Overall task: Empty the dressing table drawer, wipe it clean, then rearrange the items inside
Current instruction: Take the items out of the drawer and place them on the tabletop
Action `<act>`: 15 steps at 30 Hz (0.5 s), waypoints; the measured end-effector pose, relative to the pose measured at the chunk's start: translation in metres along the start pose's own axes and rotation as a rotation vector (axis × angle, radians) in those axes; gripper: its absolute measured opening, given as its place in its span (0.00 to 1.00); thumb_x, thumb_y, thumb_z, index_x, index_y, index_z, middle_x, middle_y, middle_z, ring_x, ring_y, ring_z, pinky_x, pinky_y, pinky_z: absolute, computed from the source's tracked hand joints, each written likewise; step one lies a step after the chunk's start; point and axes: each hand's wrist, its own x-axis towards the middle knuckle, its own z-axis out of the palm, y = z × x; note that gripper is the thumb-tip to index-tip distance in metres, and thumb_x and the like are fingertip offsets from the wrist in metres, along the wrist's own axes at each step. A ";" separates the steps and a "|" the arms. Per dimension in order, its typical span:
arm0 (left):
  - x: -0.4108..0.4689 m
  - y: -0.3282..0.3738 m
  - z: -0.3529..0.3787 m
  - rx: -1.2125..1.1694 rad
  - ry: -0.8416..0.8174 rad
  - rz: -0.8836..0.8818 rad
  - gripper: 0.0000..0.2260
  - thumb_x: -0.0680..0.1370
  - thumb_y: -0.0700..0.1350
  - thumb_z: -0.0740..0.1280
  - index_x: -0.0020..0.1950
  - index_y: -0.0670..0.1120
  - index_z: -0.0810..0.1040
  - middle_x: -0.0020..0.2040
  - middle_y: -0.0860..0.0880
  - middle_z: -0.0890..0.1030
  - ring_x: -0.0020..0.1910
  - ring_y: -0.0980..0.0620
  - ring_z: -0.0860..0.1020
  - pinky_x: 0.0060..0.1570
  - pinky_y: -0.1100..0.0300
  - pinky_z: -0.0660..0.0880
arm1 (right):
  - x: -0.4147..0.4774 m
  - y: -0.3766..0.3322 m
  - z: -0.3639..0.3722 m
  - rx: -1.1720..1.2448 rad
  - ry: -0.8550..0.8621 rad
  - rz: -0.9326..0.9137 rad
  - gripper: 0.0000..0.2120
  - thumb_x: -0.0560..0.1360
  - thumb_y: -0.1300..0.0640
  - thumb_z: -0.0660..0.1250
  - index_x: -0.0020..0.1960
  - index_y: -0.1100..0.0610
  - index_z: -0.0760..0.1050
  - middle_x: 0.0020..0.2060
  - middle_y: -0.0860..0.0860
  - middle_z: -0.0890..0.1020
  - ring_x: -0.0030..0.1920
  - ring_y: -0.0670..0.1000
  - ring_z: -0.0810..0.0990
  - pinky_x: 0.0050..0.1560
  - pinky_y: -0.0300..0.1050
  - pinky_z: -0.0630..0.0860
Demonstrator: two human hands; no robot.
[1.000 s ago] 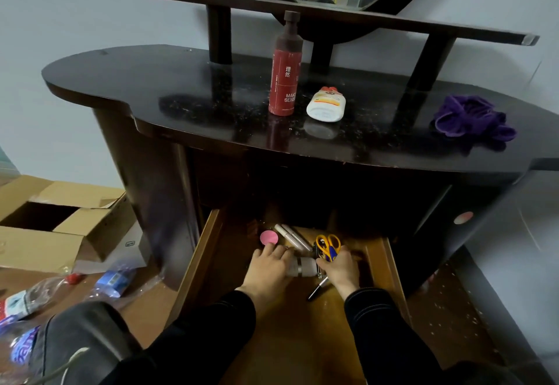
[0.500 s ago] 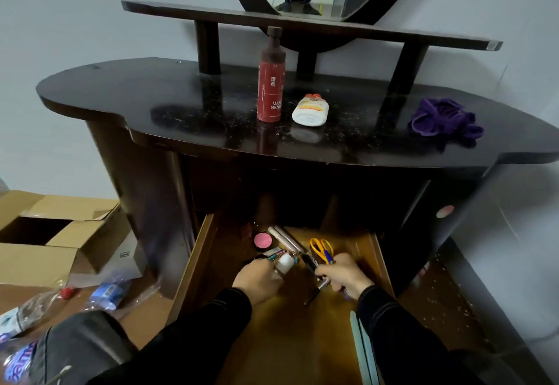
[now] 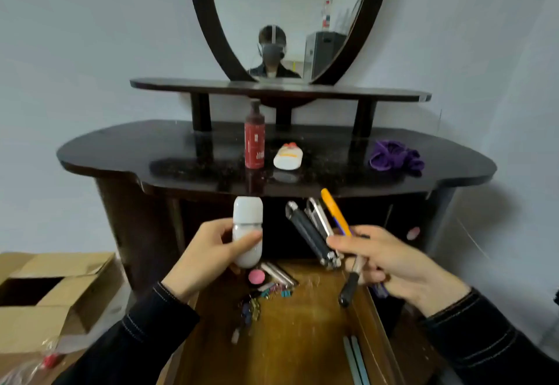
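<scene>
Hands are both up in front of the dressing table (image 3: 121, 154), well above the open drawer (image 3: 302, 324) and a bit apart from each other. Left hand (image 3: 211, 259) is wrapped around a white bottle (image 3: 247, 230), holding it upright with the rounded cap on top, thumb across the front. Right hand (image 3: 390, 260) is clamped on a whole bunch of stuff at once: a black folding tool (image 3: 311, 233) angled up to the left, some silver metal thing (image 3: 317, 216) right beside it (can't tell exactly what it is), an orange handle (image 3: 334, 212) sticking up past the table's front edge, and a black-tipped handle (image 3: 349, 287) hanging down below the fingers. Down in the drawer there's still a pink round item (image 3: 256, 277) near the back, a couple of light-coloured sticks (image 3: 279, 274) just beside it, and a blurry pile of colourful clips (image 3: 260, 300) toward the left side. Two pale blue-grey strips (image 3: 355, 360) lie along the drawer's right side near the front. Up on the tabletop, a tall red bottle (image 3: 254, 139) stands about centre, a white tube (image 3: 288, 158) lies just to its right, and a purple cloth (image 3: 394, 157) sits crumpled near the right end. An open cardboard box (image 3: 45, 297) is on the floor to the left.
</scene>
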 end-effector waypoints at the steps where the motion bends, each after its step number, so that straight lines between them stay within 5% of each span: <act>1: 0.008 0.012 -0.005 -0.006 0.065 0.034 0.09 0.76 0.54 0.72 0.47 0.48 0.85 0.42 0.47 0.86 0.35 0.54 0.82 0.28 0.62 0.76 | 0.005 -0.019 0.001 0.008 0.044 -0.070 0.10 0.70 0.60 0.76 0.40 0.60 0.75 0.24 0.49 0.68 0.18 0.42 0.61 0.15 0.33 0.58; 5: 0.053 0.044 -0.018 0.103 0.317 0.104 0.14 0.77 0.53 0.71 0.43 0.42 0.81 0.35 0.49 0.81 0.30 0.58 0.78 0.27 0.62 0.74 | 0.051 -0.082 -0.013 0.009 0.262 -0.252 0.09 0.74 0.63 0.74 0.40 0.60 0.75 0.23 0.47 0.66 0.19 0.41 0.59 0.16 0.33 0.57; 8: 0.090 0.047 -0.029 0.210 0.406 0.078 0.15 0.76 0.52 0.71 0.43 0.40 0.79 0.38 0.47 0.82 0.36 0.49 0.81 0.34 0.53 0.79 | 0.103 -0.104 -0.029 0.056 0.391 -0.190 0.13 0.74 0.64 0.75 0.37 0.58 0.73 0.24 0.48 0.64 0.19 0.42 0.59 0.16 0.34 0.57; 15: 0.151 0.025 -0.037 0.514 0.432 -0.044 0.18 0.76 0.55 0.66 0.60 0.45 0.74 0.53 0.46 0.82 0.49 0.46 0.80 0.46 0.53 0.75 | 0.189 -0.095 -0.046 -0.139 0.529 -0.123 0.14 0.74 0.64 0.75 0.39 0.61 0.70 0.37 0.61 0.75 0.17 0.44 0.62 0.19 0.35 0.61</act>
